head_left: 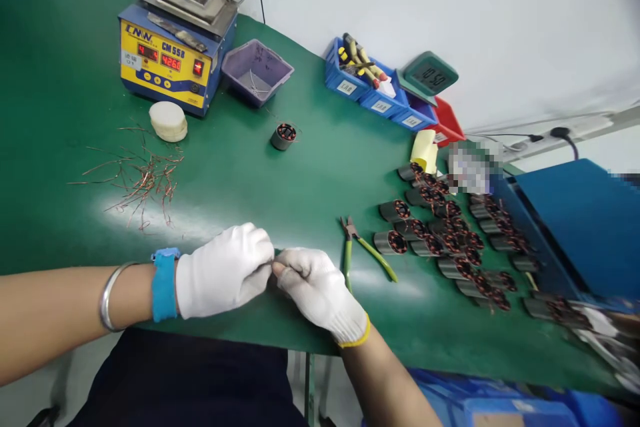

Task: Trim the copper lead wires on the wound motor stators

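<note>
My left hand (pixel 225 272), in a white glove, has its fingers pinched together near the front edge of the green table. Its fingertips meet those of my right hand (pixel 317 288), also white-gloved and closed, with a bare thumb tip showing. Whatever lies between them is too small or hidden to make out. Just right of my right hand lie green-handled cutting pliers (pixel 352 229), jaws apart. A single wound motor stator (pixel 284 137) stands further back. Loose copper wire offcuts (pixel 147 177) are scattered beyond my left hand.
A blue-and-yellow solder pot (pixel 165 63) stands at back left, beside a purple tray (pixel 233 77) and round white pad (pixel 169 121). Many stators (pixel 425 247) crowd the right side near a blue box (pixel 575 227). Blue bins (pixel 346 85) with tools and a clock (pixel 431 73) line the wall.
</note>
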`<state>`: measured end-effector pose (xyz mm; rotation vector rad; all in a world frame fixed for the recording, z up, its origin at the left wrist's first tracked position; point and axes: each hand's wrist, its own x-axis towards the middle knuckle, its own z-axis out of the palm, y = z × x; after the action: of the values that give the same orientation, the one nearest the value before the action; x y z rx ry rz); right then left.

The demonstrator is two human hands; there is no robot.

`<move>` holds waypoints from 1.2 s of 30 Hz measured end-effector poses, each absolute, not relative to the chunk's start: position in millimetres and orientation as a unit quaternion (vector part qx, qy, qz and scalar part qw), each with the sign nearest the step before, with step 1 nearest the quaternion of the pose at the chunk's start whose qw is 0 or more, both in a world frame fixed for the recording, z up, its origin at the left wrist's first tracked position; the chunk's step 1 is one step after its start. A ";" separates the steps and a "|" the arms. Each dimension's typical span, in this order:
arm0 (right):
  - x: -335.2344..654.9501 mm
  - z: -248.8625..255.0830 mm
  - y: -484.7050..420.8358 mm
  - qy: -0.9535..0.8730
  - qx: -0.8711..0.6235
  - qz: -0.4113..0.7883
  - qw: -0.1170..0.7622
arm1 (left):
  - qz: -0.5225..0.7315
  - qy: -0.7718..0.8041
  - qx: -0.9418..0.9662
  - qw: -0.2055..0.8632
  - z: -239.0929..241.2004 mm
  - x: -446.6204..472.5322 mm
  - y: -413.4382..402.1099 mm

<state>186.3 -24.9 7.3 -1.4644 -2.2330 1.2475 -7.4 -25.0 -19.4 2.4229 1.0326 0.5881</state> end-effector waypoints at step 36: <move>182.8 -12.0 -41.8 -0.921 -0.370 0.030 0.115 | 0.096 0.406 0.867 0.273 3.7 -26.1 -5.9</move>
<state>182.8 -41.8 -12.0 -1.0854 -2.6988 0.0883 -26.1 -5.9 3.7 2.3339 1.0918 0.2581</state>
